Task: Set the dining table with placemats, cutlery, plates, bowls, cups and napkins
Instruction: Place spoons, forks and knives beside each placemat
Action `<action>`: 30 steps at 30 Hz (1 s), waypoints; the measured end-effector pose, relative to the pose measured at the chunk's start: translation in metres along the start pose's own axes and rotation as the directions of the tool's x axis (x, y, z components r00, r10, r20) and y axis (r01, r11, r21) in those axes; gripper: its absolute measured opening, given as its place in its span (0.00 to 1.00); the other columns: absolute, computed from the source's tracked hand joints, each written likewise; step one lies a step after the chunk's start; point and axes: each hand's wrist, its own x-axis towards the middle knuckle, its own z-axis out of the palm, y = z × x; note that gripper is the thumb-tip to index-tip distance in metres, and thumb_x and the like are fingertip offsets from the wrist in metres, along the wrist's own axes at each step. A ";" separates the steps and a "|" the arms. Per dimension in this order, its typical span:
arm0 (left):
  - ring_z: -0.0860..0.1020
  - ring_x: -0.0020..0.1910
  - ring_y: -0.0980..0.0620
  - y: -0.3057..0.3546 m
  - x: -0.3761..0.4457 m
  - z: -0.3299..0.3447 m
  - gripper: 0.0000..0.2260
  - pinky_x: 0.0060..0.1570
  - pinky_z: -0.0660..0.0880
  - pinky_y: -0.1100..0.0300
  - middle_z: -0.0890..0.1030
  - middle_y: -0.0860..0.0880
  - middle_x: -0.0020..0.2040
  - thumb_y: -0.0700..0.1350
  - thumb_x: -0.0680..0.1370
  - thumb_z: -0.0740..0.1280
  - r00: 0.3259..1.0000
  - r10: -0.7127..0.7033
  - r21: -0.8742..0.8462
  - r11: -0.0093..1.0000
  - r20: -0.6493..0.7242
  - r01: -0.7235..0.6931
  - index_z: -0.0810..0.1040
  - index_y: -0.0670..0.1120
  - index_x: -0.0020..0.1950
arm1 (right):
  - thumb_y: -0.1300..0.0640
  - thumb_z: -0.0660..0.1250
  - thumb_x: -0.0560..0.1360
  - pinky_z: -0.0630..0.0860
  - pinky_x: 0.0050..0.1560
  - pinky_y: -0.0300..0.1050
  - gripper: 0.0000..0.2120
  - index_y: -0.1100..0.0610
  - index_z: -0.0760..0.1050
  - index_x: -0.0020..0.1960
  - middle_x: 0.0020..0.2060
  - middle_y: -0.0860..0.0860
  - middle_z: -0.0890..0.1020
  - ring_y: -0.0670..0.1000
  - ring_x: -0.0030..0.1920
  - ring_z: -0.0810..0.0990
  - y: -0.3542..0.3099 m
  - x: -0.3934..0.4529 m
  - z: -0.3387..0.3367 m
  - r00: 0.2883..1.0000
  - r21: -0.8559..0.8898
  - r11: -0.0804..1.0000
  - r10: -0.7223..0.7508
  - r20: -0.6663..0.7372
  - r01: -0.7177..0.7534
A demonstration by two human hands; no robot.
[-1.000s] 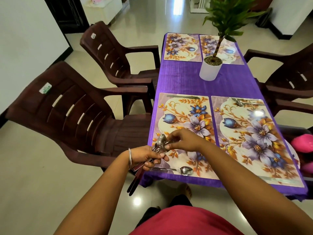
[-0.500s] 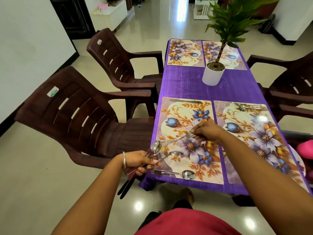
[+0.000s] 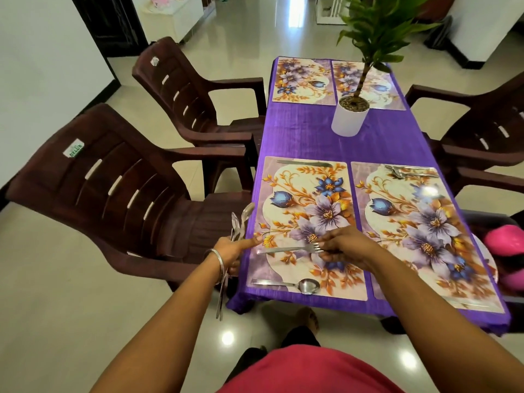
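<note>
My right hand [image 3: 344,246] pinched the fork [image 3: 289,249] by its tines; my left hand [image 3: 231,251] clutched spare cutlery [image 3: 239,222]. Best laid parallel above the spoon [image 3: 300,285] at six o'clock.

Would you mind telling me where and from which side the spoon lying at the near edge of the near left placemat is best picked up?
Take the spoon by its slim handle, which points left, pinching it across its width from above. It lies flat on the placemat, so fingers likely cannot get beneath it, and the rounded bowl at the right end would probably slip. The right hand holds a fork.
</note>
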 end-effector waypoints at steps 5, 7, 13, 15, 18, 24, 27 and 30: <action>0.57 0.21 0.56 0.000 -0.003 0.013 0.10 0.23 0.55 0.64 0.63 0.51 0.22 0.49 0.73 0.73 0.984 -0.015 0.091 0.996 0.175 -0.001 0.82 0.42 0.40 | 0.72 0.62 0.76 0.81 0.33 0.40 0.07 0.66 0.78 0.47 0.40 0.62 0.81 0.53 0.35 0.82 -0.002 -0.001 0.007 0.999 0.005 0.999 -0.048 -0.003 0.048; 0.57 0.19 0.56 0.001 -0.002 0.014 0.09 0.23 0.54 0.65 0.62 0.52 0.21 0.46 0.75 0.70 0.981 -0.005 0.031 1.000 0.193 -0.001 0.82 0.40 0.43 | 0.72 0.62 0.76 0.81 0.34 0.39 0.07 0.65 0.78 0.48 0.41 0.61 0.81 0.52 0.34 0.82 -0.001 -0.002 0.009 0.998 -0.015 0.998 -0.061 -0.007 0.061; 0.57 0.15 0.58 0.005 0.005 0.000 0.13 0.18 0.54 0.68 0.61 0.53 0.19 0.43 0.82 0.57 0.983 0.000 -0.185 0.982 0.185 0.034 0.77 0.39 0.43 | 0.61 0.73 0.72 0.79 0.46 0.48 0.18 0.59 0.71 0.58 0.49 0.59 0.81 0.54 0.45 0.81 0.025 0.006 0.027 0.981 -0.200 0.972 -0.151 -0.123 0.124; 0.56 0.14 0.58 0.005 0.005 -0.007 0.15 0.17 0.54 0.69 0.60 0.53 0.18 0.44 0.82 0.56 0.990 0.008 -0.228 0.973 0.143 0.025 0.75 0.40 0.41 | 0.55 0.75 0.70 0.76 0.49 0.47 0.21 0.56 0.71 0.59 0.49 0.52 0.80 0.51 0.48 0.79 0.044 0.010 0.039 0.944 -0.507 0.841 -0.299 -0.142 0.190; 0.55 0.14 0.58 0.004 0.005 -0.017 0.15 0.17 0.53 0.69 0.59 0.54 0.18 0.45 0.82 0.56 0.998 0.019 -0.292 0.956 0.065 0.001 0.75 0.40 0.40 | 0.52 0.71 0.72 0.73 0.53 0.44 0.15 0.55 0.78 0.57 0.51 0.52 0.80 0.51 0.52 0.77 0.069 0.009 0.062 0.876 -0.778 0.525 -0.477 0.067 0.345; 0.55 0.14 0.58 -0.003 0.004 -0.029 0.15 0.18 0.53 0.70 0.58 0.54 0.18 0.46 0.82 0.57 1.000 0.025 -0.386 0.922 0.018 -0.017 0.74 0.41 0.41 | 0.53 0.65 0.75 0.74 0.46 0.49 0.10 0.55 0.82 0.50 0.43 0.54 0.81 0.58 0.46 0.78 0.083 0.023 0.081 0.738 -0.869 0.073 -0.565 0.369 0.490; 0.55 0.14 0.58 -0.008 0.003 -0.032 0.15 0.17 0.53 0.70 0.58 0.54 0.18 0.46 0.82 0.56 0.999 0.020 -0.381 0.925 0.025 -0.009 0.74 0.40 0.41 | 0.53 0.66 0.74 0.75 0.46 0.49 0.09 0.55 0.83 0.48 0.41 0.53 0.82 0.58 0.45 0.79 0.077 0.035 0.077 0.707 -0.868 0.076 -0.617 0.346 0.491; 0.55 0.13 0.58 -0.013 0.001 -0.034 0.15 0.17 0.53 0.71 0.58 0.54 0.18 0.45 0.82 0.56 0.998 -0.006 -0.378 0.925 0.060 0.028 0.74 0.40 0.40 | 0.52 0.67 0.76 0.72 0.50 0.47 0.11 0.55 0.82 0.54 0.47 0.54 0.82 0.57 0.51 0.77 0.066 0.041 0.073 0.767 -0.879 0.167 -0.578 0.280 0.447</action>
